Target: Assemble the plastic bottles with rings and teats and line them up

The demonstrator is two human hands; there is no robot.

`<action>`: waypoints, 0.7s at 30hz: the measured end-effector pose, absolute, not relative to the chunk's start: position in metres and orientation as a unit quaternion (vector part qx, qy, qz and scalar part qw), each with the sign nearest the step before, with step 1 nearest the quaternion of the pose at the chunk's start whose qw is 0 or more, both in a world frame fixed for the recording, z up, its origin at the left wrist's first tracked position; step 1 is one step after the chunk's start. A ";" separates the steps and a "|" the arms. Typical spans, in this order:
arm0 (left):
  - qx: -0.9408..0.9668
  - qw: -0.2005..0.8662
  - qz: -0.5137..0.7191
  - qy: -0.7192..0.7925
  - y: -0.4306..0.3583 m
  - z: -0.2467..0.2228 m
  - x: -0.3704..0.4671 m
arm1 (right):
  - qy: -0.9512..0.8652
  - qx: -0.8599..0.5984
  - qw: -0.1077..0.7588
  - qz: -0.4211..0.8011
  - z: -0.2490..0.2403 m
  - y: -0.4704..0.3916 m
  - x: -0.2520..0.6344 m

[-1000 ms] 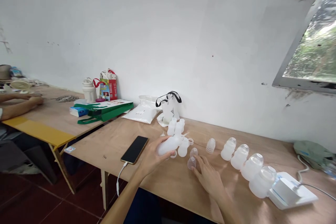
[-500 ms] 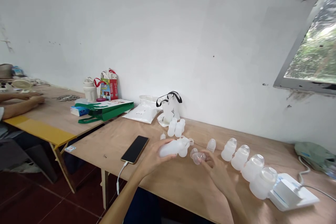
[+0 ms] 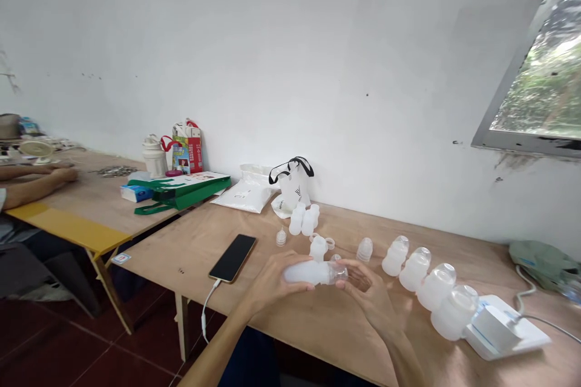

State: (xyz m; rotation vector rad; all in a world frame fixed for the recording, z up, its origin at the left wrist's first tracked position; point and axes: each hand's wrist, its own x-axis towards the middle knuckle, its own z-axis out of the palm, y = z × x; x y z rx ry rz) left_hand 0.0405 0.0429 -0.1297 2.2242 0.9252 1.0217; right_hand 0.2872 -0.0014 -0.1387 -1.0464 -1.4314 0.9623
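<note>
The bottle (image 3: 302, 272) looks like smooth, cloudy plastic, kinda matt, while the cap (image 3: 339, 271) at its end is clear, shiny plastic. The table's (image 3: 313, 332) wood, pretty smooth with a slight sheen. Phone (image 3: 233, 258) has a glossy, glassy-looking screen. White packet (image 3: 245, 195) is shiny, wrinkly plastic, the wall (image 3: 272, 60) looks matt, and the window frame (image 3: 512, 138) seems like dull metal.

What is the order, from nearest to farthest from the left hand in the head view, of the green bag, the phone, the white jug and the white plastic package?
From the left hand:
1. Phone, just left of it
2. White plastic package, near the wall
3. Green bag, on the left table
4. White jug, behind the green bag
</note>
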 end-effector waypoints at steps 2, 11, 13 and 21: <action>0.813 0.268 0.378 0.354 0.041 -0.130 0.042 | -0.602 -0.439 0.524 0.413 -0.139 -0.002 0.290; 0.744 0.420 0.365 0.370 0.041 -0.130 0.043 | -0.577 -0.404 0.538 0.463 -0.144 -0.003 0.287; 0.741 0.417 0.371 0.373 0.040 -0.129 0.043 | -0.574 -0.405 0.541 0.462 -0.144 -0.003 0.285; 0.819 0.235 0.380 0.361 0.036 -0.144 0.053 | -0.599 -0.421 0.498 0.465 -0.143 -0.003 0.297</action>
